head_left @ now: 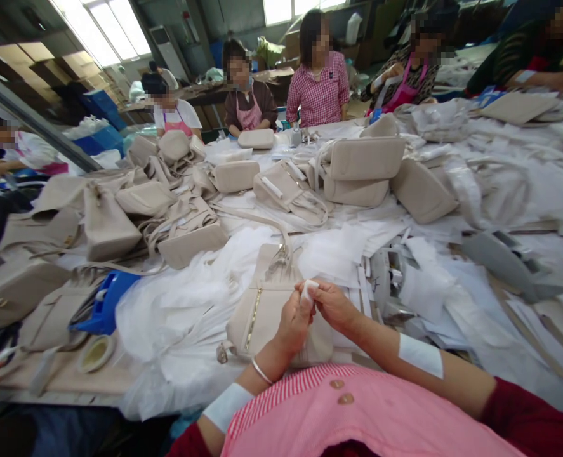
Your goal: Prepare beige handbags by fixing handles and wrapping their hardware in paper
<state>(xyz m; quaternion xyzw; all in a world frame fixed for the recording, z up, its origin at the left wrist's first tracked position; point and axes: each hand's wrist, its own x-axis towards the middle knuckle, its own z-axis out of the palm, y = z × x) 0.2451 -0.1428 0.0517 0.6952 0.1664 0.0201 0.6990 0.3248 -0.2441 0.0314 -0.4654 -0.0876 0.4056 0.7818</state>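
Note:
Both my hands meet over a beige handbag (272,311) that lies on the table before me, its gold zipper (254,317) showing at the left. A small folded white piece (309,290), paper or foam by its look, is pinched between my fingers. My left hand (296,317) closes around its lower end. From the right, my right hand (331,303) grips its upper edge with thumb and fingers. The bag's strap (281,231) loops up and away behind my hands. My hands cover part of the bag's front.
White tissue sheets (167,311) heap up left of the bag. A blue tape dispenser (107,303) and a tape roll (95,353) lie further left. Grey dispensers (388,276) stand at right. Beige bags (367,158) are piled beyond; several co-workers (317,82) are across the table.

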